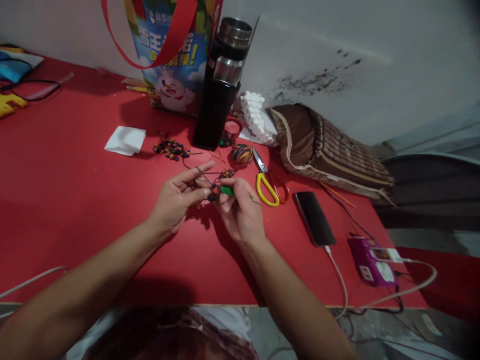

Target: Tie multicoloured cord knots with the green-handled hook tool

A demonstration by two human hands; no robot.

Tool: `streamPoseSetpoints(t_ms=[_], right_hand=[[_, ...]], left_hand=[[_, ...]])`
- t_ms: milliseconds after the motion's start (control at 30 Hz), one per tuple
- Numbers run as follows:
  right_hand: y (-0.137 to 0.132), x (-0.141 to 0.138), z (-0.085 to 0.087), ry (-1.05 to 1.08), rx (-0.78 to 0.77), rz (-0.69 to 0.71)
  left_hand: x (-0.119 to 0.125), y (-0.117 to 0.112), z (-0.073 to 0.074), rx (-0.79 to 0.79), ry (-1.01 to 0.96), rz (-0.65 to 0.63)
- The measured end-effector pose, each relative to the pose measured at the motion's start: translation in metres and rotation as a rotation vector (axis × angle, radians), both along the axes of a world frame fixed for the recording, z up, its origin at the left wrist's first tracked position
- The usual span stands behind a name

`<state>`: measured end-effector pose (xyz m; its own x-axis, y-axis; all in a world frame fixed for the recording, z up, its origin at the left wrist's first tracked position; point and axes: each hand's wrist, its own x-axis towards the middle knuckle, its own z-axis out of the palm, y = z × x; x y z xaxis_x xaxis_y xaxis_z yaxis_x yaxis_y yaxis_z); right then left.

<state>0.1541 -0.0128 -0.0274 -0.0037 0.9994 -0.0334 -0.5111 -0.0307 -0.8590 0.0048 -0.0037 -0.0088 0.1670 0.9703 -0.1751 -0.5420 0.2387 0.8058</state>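
Note:
Both hands meet over the red table (75,200). My left hand (178,197) pinches a small multicoloured braided cord piece (215,191), its forefinger stretched out above it. My right hand (240,210) is closed around a small green object (227,190), perhaps a lighter, held against the braid. Thin dark thread ends (210,174) trail from the braid toward another knotted bit (227,174) just behind the hands.
A pile of braided cords (170,148), a white tissue (125,139), a black thermos (221,85), a ball of coloured thread (242,153), yellow-handled scissors (265,185), a phone on a cable (313,218), a printed bag (172,55), a brown cushion (326,145).

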Motion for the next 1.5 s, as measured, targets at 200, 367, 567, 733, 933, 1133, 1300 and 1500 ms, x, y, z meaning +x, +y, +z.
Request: streamPoseSetpoints(t_ms=[200, 367, 567, 733, 933, 1133, 1300, 1500], right_hand=[[0.003, -0.005, -0.005, 0.054, -0.032, 0.0], [0.002, -0.006, -0.006, 0.088, -0.051, 0.031], [0.0, -0.007, -0.006, 0.081, -0.024, 0.042], [-0.008, -0.007, -0.006, -0.231, 0.066, -0.08], [-0.023, -0.011, -0.006, -0.673, 0.358, -0.282], [-0.022, 0.0, -0.011, -0.567, 0.415, -0.179], [-0.021, 0.01, -0.008, -0.548, 0.428, -0.146], [-0.017, 0.019, 0.004, -0.572, 0.51, -0.124]], left_hand=[[-0.004, -0.002, -0.007, 0.011, 0.09, 0.015], [-0.007, -0.001, -0.006, -0.035, 0.116, 0.001], [-0.002, 0.001, -0.002, 0.01, 0.145, 0.058], [0.006, -0.005, -0.001, 0.034, 0.223, 0.137], [0.008, -0.012, 0.008, -0.064, 0.203, 0.131], [-0.012, 0.002, 0.015, -0.19, -0.003, -0.086], [-0.02, 0.008, 0.017, -0.164, 0.019, -0.105], [-0.024, 0.009, 0.016, -0.091, 0.038, -0.117]])
